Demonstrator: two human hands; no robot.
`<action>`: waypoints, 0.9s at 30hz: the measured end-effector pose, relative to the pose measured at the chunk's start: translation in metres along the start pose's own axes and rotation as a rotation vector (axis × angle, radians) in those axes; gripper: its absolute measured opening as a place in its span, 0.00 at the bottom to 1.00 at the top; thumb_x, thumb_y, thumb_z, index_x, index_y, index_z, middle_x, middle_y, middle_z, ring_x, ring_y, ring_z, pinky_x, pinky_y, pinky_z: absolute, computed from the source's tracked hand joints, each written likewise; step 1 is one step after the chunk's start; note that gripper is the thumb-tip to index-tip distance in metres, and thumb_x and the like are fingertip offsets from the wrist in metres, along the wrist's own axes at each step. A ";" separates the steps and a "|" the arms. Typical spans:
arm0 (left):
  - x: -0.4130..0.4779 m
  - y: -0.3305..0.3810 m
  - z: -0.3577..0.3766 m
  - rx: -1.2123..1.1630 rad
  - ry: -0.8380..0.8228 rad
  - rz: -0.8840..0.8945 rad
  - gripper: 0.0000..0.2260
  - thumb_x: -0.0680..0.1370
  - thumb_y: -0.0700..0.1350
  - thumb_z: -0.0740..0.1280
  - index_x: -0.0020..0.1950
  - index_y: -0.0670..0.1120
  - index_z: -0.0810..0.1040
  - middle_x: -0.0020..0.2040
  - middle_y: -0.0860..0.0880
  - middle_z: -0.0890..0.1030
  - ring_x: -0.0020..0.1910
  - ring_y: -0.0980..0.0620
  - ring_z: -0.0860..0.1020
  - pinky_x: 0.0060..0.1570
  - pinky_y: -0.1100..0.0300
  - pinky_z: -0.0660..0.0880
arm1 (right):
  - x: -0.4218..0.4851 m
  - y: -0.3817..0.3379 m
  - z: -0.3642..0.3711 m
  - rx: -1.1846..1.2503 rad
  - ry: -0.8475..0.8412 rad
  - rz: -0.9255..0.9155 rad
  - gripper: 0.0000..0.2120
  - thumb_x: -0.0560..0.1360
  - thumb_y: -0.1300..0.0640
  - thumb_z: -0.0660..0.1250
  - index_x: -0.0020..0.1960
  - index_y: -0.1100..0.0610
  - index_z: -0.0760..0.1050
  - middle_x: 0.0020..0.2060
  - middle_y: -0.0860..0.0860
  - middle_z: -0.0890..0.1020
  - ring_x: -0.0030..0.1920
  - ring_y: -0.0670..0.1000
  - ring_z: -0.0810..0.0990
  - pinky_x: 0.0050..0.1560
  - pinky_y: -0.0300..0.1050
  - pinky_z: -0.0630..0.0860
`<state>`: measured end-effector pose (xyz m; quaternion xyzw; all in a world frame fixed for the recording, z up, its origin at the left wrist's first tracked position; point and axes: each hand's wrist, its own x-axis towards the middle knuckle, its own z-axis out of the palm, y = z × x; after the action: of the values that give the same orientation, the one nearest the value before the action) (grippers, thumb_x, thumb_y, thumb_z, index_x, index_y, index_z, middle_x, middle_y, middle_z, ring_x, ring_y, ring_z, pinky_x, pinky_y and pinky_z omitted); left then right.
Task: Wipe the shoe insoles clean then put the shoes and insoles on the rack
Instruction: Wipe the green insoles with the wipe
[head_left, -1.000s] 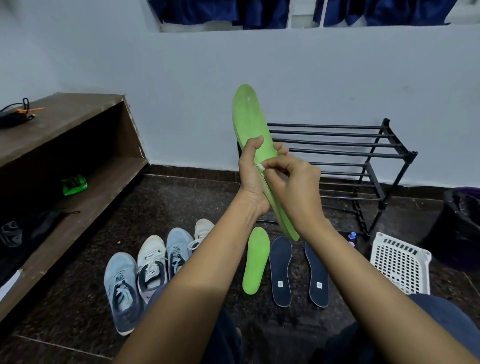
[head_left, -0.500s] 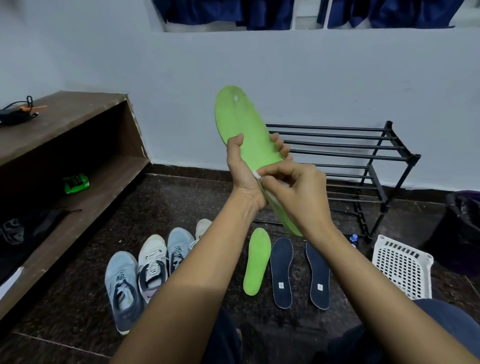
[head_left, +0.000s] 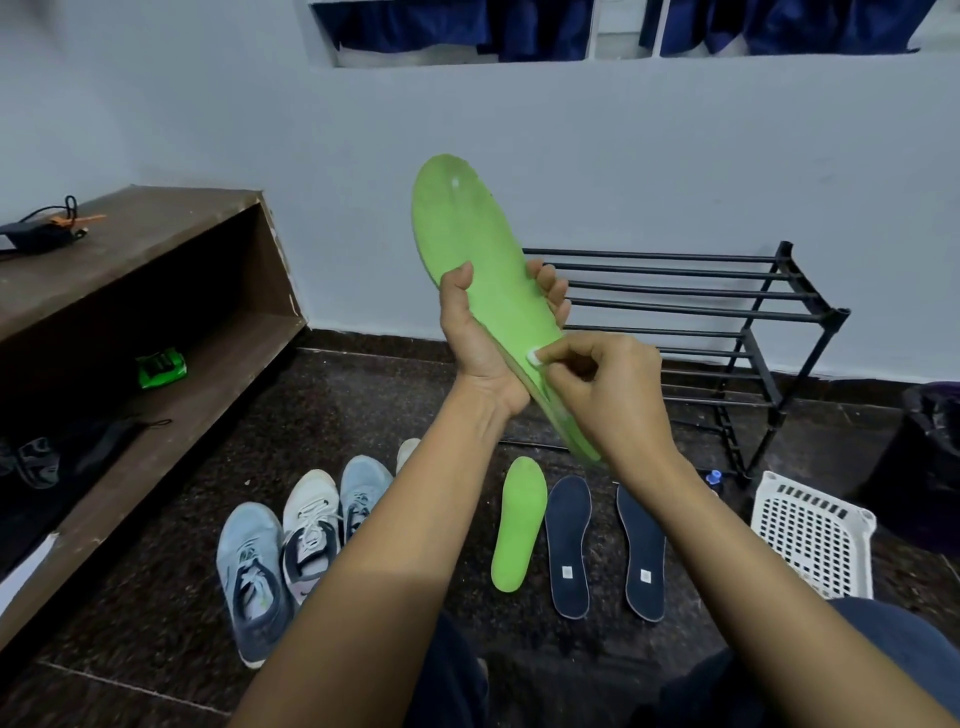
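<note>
My left hand (head_left: 485, 343) grips a green insole (head_left: 467, 244) held upright in front of me, thumb on its face and fingers behind. My right hand (head_left: 605, 387) pinches a small white wipe (head_left: 535, 357) against the insole's lower part. On the dark floor lie a second green insole (head_left: 519, 525) and two navy insoles (head_left: 569, 540) (head_left: 641, 551). Several shoes stand to the left: a blue one (head_left: 252, 569), a white one (head_left: 311, 525), another blue one (head_left: 363, 491). The black shoe rack (head_left: 727, 306) stands bare against the wall.
A brown wooden shelf unit (head_left: 156, 322) runs along the left, with a green packet (head_left: 161, 366) and dark items on it. A white perforated basket (head_left: 813, 535) sits on the floor at right, a dark bin (head_left: 930, 452) beyond it. My knees fill the bottom edge.
The green insole has turned from edge-on to show its broad face. My right hand with the wipe has slid slightly lower along it.
</note>
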<state>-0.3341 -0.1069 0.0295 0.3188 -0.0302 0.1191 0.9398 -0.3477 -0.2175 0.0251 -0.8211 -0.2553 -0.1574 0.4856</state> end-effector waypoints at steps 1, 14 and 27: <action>0.001 0.001 0.000 -0.008 -0.002 -0.001 0.25 0.66 0.61 0.62 0.50 0.41 0.76 0.44 0.45 0.78 0.43 0.49 0.78 0.46 0.57 0.73 | -0.002 -0.004 -0.002 0.039 -0.032 0.008 0.09 0.68 0.68 0.69 0.42 0.57 0.85 0.31 0.44 0.81 0.31 0.34 0.76 0.37 0.24 0.67; -0.004 -0.020 0.011 0.144 0.040 -0.071 0.22 0.73 0.59 0.57 0.47 0.41 0.76 0.43 0.45 0.79 0.39 0.51 0.79 0.43 0.60 0.76 | 0.019 0.003 0.011 -0.060 0.180 -0.073 0.09 0.69 0.67 0.67 0.44 0.59 0.83 0.46 0.56 0.84 0.47 0.55 0.82 0.52 0.46 0.76; -0.006 -0.005 0.006 0.006 -0.030 -0.059 0.26 0.68 0.62 0.61 0.49 0.40 0.75 0.41 0.45 0.77 0.40 0.48 0.77 0.48 0.56 0.73 | -0.002 -0.014 -0.009 0.108 -0.100 0.064 0.09 0.68 0.66 0.70 0.41 0.55 0.85 0.26 0.39 0.77 0.30 0.36 0.75 0.35 0.26 0.67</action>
<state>-0.3382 -0.1160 0.0307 0.3240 -0.0348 0.0867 0.9414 -0.3580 -0.2205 0.0386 -0.8082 -0.2611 -0.0868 0.5207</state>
